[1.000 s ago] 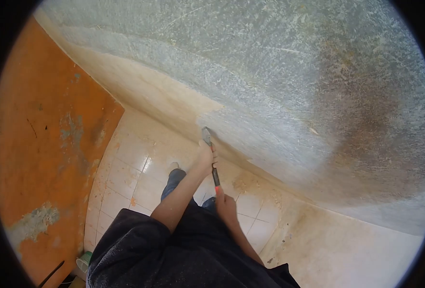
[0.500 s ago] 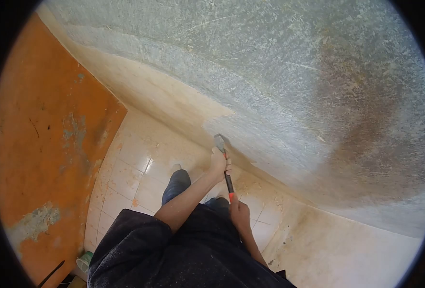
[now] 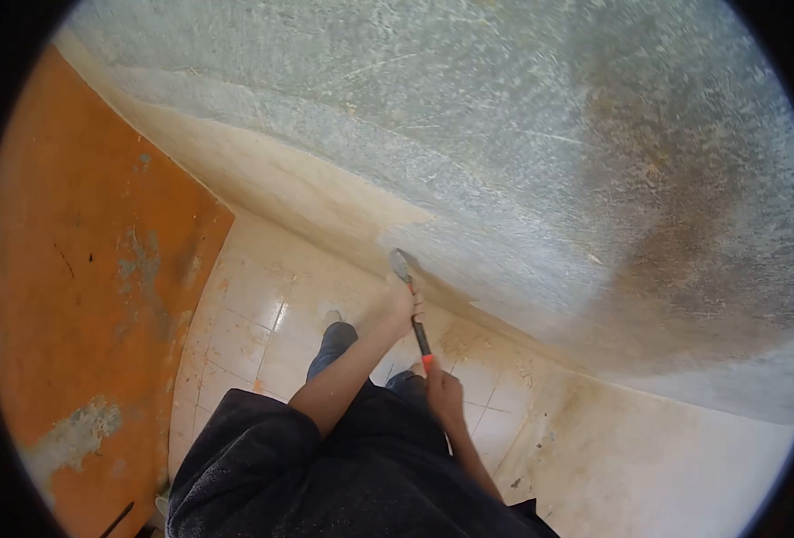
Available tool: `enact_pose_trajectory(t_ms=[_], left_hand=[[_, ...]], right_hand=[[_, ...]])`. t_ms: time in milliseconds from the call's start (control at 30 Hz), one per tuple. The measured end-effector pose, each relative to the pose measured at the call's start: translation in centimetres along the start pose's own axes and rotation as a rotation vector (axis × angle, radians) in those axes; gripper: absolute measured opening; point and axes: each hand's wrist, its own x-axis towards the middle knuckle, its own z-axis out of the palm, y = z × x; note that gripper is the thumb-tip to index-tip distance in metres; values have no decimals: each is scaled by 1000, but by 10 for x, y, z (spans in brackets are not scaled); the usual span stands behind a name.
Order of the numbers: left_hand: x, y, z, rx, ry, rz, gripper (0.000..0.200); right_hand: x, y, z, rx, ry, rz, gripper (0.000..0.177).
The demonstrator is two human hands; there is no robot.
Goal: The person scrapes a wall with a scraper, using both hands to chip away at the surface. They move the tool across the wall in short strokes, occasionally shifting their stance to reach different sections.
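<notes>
A person in a dark, dust-flecked shirt [image 3: 343, 471] stands over a pale tiled floor [image 3: 235, 339], both arms reaching forward to a long-handled scraper [image 3: 422, 339]. The left hand [image 3: 403, 308] is wrapped around the tool's upper part, just below the metal head [image 3: 400, 264], its fingers curled closed on it. The right hand [image 3: 444, 394] is clenched around the lower end of the handle, beside a red section [image 3: 428, 360] that shows just above the fist. The scraper slants between the two hands, its head at the lower part of a rough grey wall [image 3: 504, 152], near the edge where the grey meets a smoother cream band [image 3: 325, 179]; whether the blade edge touches the surface cannot be told. A brownish darker area [image 3: 684, 202] spreads over the wall toward the right. On the left is an orange surface [image 3: 65, 305] with bare greyish patches. Small orange crumbs lie scattered over the tiles, and the person's blue trouser legs [image 3: 332, 348] show beneath the arms.
</notes>
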Motion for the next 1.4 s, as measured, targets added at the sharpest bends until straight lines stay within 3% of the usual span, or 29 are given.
enact_pose_trajectory(t_ms=[67,100,133,200,333,400,467,600,733,833,867,933,1133,1200,1333,1400], left_hand=[[-1,-7,9,-43,-73,-53,42],[2,-3,10,-14,72,-21,42],[4,3,3,-11,64,-23,42],[6,22,-20,96,-24,7,41],[1,-3,4,-10,-87,-72,42],[-3,1,5,-37,-106,-60,43],[-5,21,1,-18,67,-60,43],[-5,3,-1,82,40,22,47],[-8,-17,28,-34,-70,40,49],[-4,-2,11,-68,17,96,45],[-1,0,3,33,12,109,44],[-1,-1,-2,122,18,126,42],[-12,-17,7,-19,69,216,42],[-17,-33,2,-35,29,437,39],[-19,-39,-7,185,31,617,34],[-11,-45,-13,308,30,618,29]], right_hand=[[0,-3,-3,45,-59,56,66],[12,8,15,-39,-9,2,66],[18,12,30,-125,41,-50,66],[1,-11,48,-1,-13,-10,63],[-11,-7,-2,-8,20,60,66],[-5,-9,-6,-44,-8,14,68],[-6,-19,17,-24,19,-18,68],[4,10,15,-41,115,-123,68],[5,24,-29,-25,53,-123,66],[23,44,23,-54,154,-256,66],[24,47,32,-57,151,-266,66],[16,39,38,187,-51,-117,63],[27,60,32,253,-36,-262,52],[18,58,36,252,-33,-256,50],[10,46,48,240,-12,-265,49],[3,45,51,427,-87,-53,48]])
